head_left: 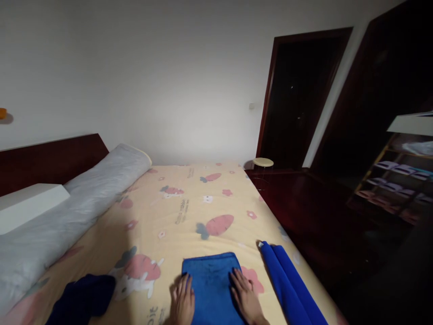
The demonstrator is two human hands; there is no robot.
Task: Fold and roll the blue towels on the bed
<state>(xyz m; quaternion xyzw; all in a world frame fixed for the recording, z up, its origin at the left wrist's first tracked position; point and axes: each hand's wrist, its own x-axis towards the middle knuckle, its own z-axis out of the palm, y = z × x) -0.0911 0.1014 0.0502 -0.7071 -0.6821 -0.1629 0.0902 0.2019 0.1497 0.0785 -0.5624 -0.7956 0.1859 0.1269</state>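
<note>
A blue cloth (213, 286) lies flat on the bed, its far edge fairly straight. My left hand (184, 298) rests on its left edge with the fingers stretched forward. Across from it, my right hand (244, 295) lies on the right edge, fingers spread. To the right, a long folded blue fabric piece (292, 286) with a small white tag lies along the bed's side. A dark blue crumpled cloth (83, 298) sits at the lower left.
The bed sheet (182, 207) has carrot and rabbit prints. A rolled grey quilt (98, 185) and a white box (32, 203) lie by the dark headboard (54, 155). Beyond the bed's right edge stand a round stool (263, 162) and a shoe rack (411, 125).
</note>
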